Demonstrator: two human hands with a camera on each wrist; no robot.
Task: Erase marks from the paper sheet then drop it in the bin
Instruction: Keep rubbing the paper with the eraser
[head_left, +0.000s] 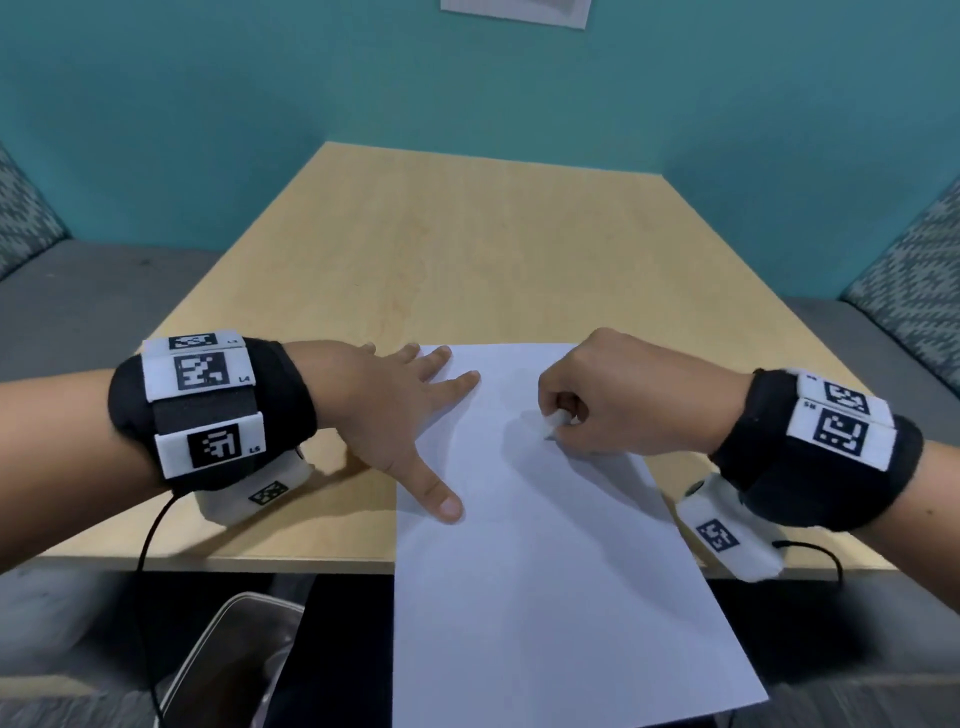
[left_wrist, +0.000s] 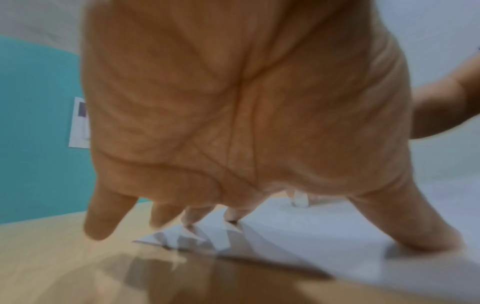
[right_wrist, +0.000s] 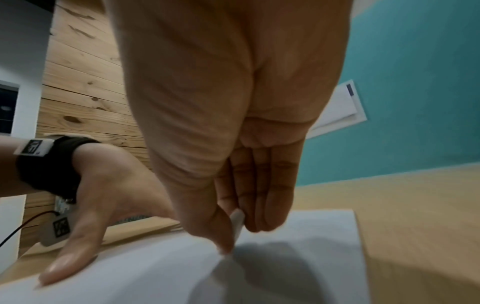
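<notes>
A white paper sheet (head_left: 545, 525) lies on the wooden table (head_left: 415, 249), its near end hanging over the front edge. My left hand (head_left: 415, 410) is spread flat, thumb and fingertips pressing on the sheet's left side; the left wrist view shows the palm (left_wrist: 233, 113) above the paper (left_wrist: 311, 232). My right hand (head_left: 613, 400) is curled, pinching a small white eraser (head_left: 553, 423) whose tip touches the sheet. In the right wrist view the eraser (right_wrist: 237, 224) sits between thumb and fingers over the paper (right_wrist: 155, 271). No marks show on the sheet.
A bin with a clear liner (head_left: 234, 660) stands on the floor below the table's front left edge. Grey seats with patterned cushions (head_left: 914, 291) flank the table. A teal wall (head_left: 467, 88) rises behind it.
</notes>
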